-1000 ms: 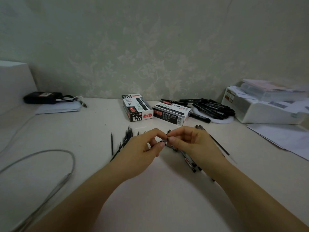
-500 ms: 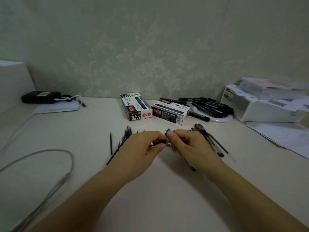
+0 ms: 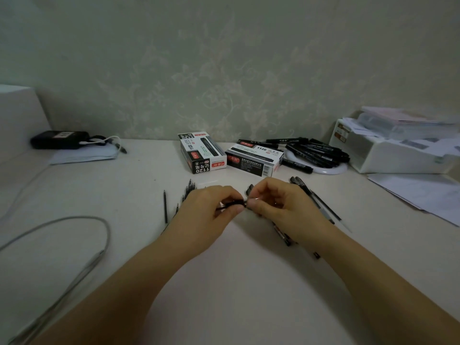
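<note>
Both hands meet over the middle of the white table [image 3: 224,282]. My left hand [image 3: 206,215] pinches a thin black pen refill [image 3: 232,204] between thumb and fingers. My right hand [image 3: 281,207] has its fingers curled round a pen part at the refill's right end, and a dark tip [image 3: 249,189] pokes up above its fingers. What exactly the right hand holds is mostly hidden. A heap of loose black refills [image 3: 186,192] lies behind the left hand. Several black pens [image 3: 316,202] lie under and behind the right hand.
Two black-and-white pen boxes [image 3: 202,153] [image 3: 254,161] stand at the back, with a pile of black markers [image 3: 316,153] on a white ring to their right. A white box [image 3: 398,155] and papers [image 3: 418,192] sit far right. A grey cable [image 3: 82,245] loops at the left.
The hands stayed together at the table's middle; the black refill now shows between the left hand's fingers, pointing into the right hand.
</note>
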The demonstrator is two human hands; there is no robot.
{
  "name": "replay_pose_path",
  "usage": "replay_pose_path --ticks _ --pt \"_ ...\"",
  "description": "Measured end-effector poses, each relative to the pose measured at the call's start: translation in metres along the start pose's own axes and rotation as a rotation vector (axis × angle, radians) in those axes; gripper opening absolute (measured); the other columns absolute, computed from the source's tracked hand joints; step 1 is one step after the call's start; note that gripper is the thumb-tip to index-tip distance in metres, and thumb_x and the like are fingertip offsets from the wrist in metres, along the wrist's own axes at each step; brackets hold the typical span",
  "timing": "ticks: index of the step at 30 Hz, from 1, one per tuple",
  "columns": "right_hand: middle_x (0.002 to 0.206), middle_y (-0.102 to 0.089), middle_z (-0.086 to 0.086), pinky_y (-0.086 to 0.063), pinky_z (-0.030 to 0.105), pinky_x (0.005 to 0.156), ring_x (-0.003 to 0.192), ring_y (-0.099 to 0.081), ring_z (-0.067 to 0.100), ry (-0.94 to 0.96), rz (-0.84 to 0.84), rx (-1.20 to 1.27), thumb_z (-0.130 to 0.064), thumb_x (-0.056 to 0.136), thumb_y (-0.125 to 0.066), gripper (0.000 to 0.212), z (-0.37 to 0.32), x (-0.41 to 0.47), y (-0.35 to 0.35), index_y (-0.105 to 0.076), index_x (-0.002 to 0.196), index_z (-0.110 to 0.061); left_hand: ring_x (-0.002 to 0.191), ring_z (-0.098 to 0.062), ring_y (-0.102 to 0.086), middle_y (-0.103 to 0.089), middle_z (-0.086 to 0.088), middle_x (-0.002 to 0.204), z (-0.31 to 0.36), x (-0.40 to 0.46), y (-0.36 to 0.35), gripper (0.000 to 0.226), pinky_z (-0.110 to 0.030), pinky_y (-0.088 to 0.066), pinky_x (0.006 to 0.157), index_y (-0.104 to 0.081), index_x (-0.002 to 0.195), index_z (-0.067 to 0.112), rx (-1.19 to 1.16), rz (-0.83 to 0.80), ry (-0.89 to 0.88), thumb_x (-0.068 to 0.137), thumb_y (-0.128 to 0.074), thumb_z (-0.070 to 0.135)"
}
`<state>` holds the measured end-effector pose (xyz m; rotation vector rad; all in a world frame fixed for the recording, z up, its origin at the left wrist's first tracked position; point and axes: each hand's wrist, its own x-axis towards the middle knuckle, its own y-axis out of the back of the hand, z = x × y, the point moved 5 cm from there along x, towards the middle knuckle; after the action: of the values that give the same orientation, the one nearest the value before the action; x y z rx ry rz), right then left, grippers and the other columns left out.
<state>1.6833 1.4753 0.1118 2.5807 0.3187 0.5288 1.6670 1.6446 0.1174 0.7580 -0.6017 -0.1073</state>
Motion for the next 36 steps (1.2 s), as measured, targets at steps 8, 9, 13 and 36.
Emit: replay_pose_path --ticks 8,9,13,36 --pt "0.08 -0.068 -0.005 -0.055 0.035 0.07 0.074 -0.063 0.019 0.009 0.01 -0.051 -0.055 0.089 -0.057 0.027 -0.0013 0.0001 -0.0023 -0.067 0.089 -0.031 0.088 0.005 -0.058 -0.066 0.019 0.091 0.0022 0.0005 -0.0022 0.012 -0.003 -0.04 0.075 -0.067 0.102 0.033 0.025 -0.024 -0.01 0.091 -0.061 0.031" --pt "0.081 -0.067 -0.007 -0.054 0.033 0.069 0.074 -0.062 0.019 0.015 0.005 -0.062 -0.05 0.09 -0.06 0.019 -0.0012 0.0008 -0.0023 -0.066 0.09 -0.032 0.089 0.005 -0.058 -0.066 0.019 0.092 0.0018 0.0007 -0.0015 0.013 -0.002 -0.04 0.075 -0.067 0.103 0.033 0.023 -0.019 -0.01 0.091 -0.061 0.031" --pt "0.071 -0.064 -0.003 -0.053 0.041 0.07 0.069 -0.06 0.018 0.027 -0.011 -0.06 -0.054 0.093 -0.051 0.032 -0.0029 -0.0015 -0.004 -0.065 0.082 -0.026 0.089 0.005 -0.058 -0.066 0.017 0.091 0.0038 0.0005 -0.0026 0.012 -0.002 -0.041 0.076 -0.067 0.102 0.033 0.002 -0.028 -0.023 0.091 -0.062 0.031" --pt "0.067 -0.062 -0.003 -0.045 0.026 0.064 0.066 -0.057 0.014 -0.001 0.034 -0.068 -0.037 0.1 -0.05 0.03 -0.0028 0.0012 -0.0066 -0.064 0.078 -0.021 0.084 -0.005 -0.057 -0.065 0.012 0.085 0.0061 0.0012 0.0027 0.009 -0.014 -0.044 0.074 -0.07 0.094 0.028 0.009 0.054 -0.008 0.086 -0.069 0.025"
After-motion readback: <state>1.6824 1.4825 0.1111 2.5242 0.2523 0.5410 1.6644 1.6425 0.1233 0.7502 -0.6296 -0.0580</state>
